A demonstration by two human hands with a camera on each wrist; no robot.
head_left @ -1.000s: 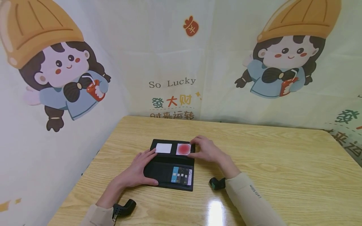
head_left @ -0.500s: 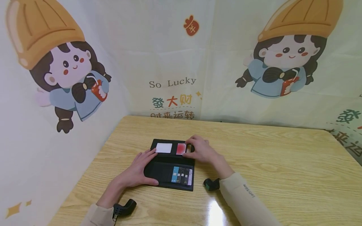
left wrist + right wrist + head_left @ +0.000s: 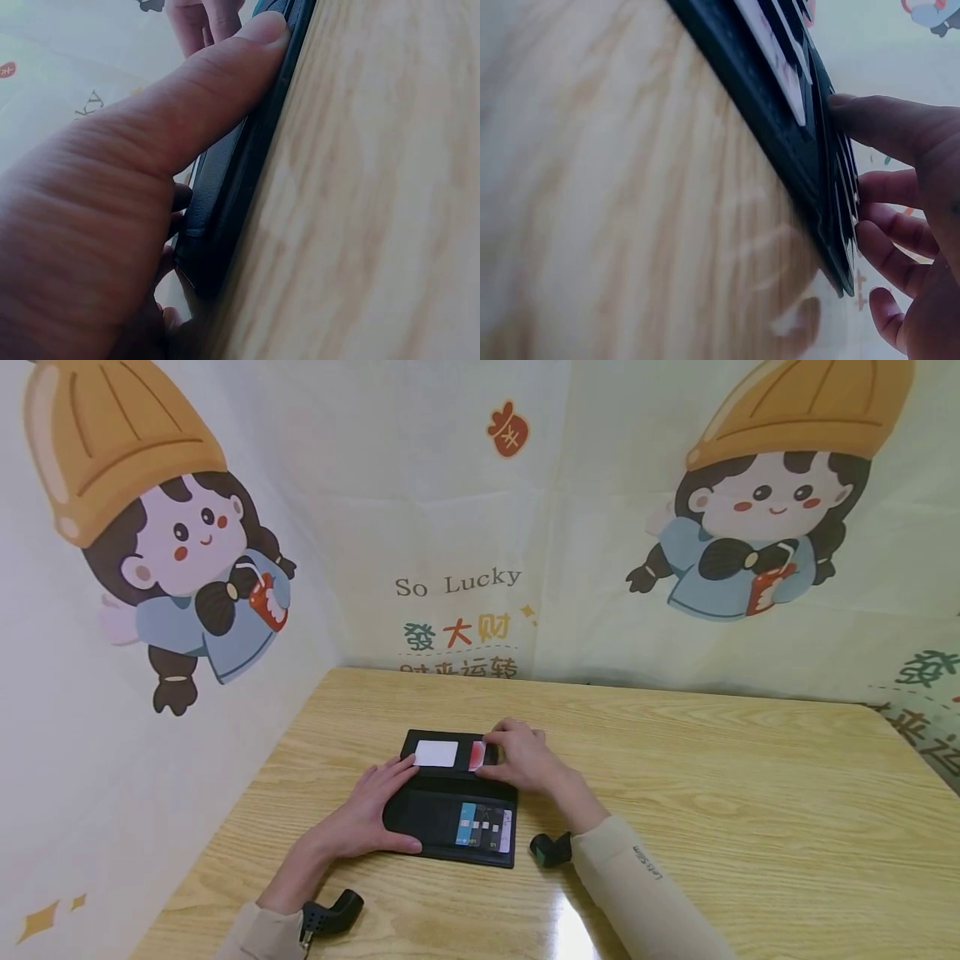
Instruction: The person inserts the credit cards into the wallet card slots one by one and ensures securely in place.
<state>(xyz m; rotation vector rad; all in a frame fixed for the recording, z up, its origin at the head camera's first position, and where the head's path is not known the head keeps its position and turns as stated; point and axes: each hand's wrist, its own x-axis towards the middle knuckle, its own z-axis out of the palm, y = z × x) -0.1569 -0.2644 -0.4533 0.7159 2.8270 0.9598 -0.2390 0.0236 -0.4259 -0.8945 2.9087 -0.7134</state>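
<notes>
An unfolded black wallet (image 3: 423, 814) lies on the wooden table in the head view. My left hand (image 3: 363, 814) rests spread over its left side, thumb (image 3: 259, 37) pressing the near edge and fingers reaching the upper half. At the upper right my right hand (image 3: 525, 756) pinches a white card with a red circle (image 3: 477, 756) between thumb and index finger, at its right end. Only a narrow strip of that card shows beside the slot edge. The right wrist view has the right thumb (image 3: 844, 100) at the wallet's layered edge.
A white card (image 3: 436, 753) sits in the upper left of the wallet. Several overlapping cards (image 3: 483, 827), blue, dark and pale, fill the lower right pocket. Bare wooden tabletop (image 3: 712, 793) extends to the right, and a printed curtain (image 3: 585, 543) hangs behind.
The right hand has moved left, and the red-circle card has slid left into its slot, so less of it shows. The left hand has kept its place on the wallet.
</notes>
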